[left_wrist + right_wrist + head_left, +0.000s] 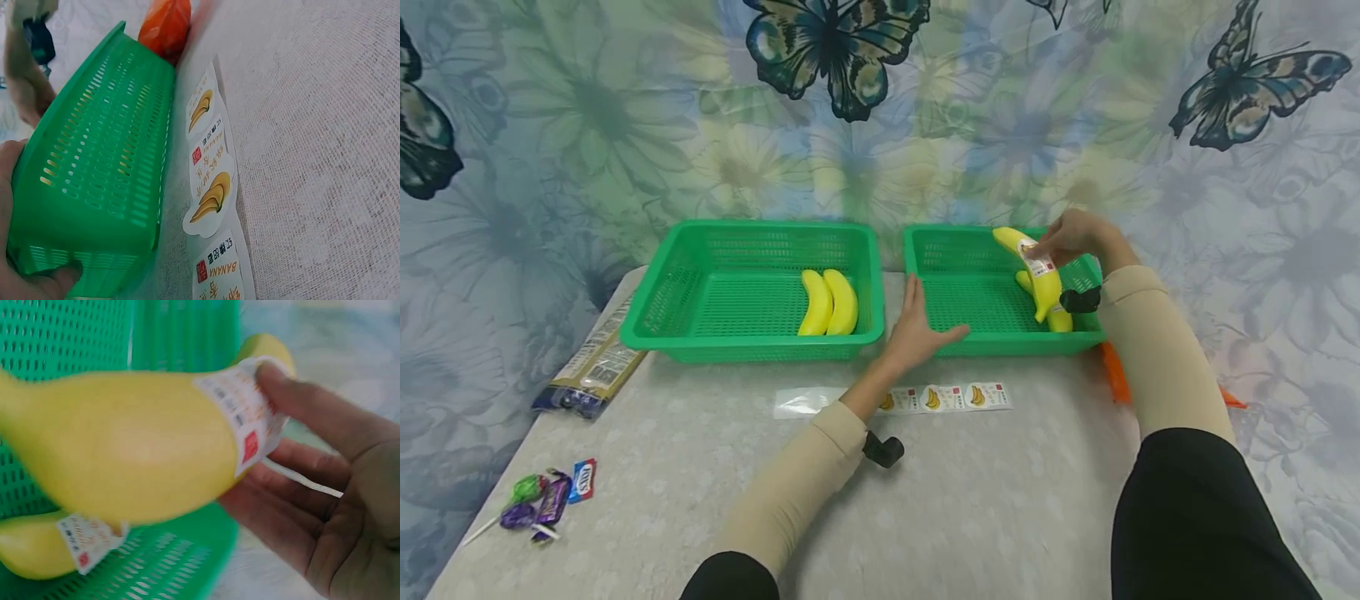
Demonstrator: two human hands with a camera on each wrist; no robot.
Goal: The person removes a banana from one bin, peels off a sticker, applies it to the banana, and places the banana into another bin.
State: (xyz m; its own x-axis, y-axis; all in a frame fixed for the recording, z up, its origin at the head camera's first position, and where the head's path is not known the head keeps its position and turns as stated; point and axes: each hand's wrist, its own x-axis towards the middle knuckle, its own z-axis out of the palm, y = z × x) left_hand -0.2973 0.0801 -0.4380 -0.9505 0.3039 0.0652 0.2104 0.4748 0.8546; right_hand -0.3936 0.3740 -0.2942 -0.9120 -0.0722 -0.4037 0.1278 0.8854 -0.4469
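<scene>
one banana (pixel 1036 268) gripped in right hand (pixel 1070 237) above right basket (pixel 970 302) | left hand (pixel 917 327) flat, fingers straight, on its rim

The right hand (pixel 312 487) holds a yellow banana (pixel 131 462), its thumb pressing a white sticker (pixel 247 419) on the peel. Below, blurred, what seems a second labelled banana (pixel 31 556) lies in the green basket (pixel 175 337).

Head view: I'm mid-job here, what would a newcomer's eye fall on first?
The right hand lifting a stickered banana above the right green basket. Next, the two bare bananas lying side by side in the left green basket. Then the strip of banana stickers on the table in front, near the left hand.
</scene>
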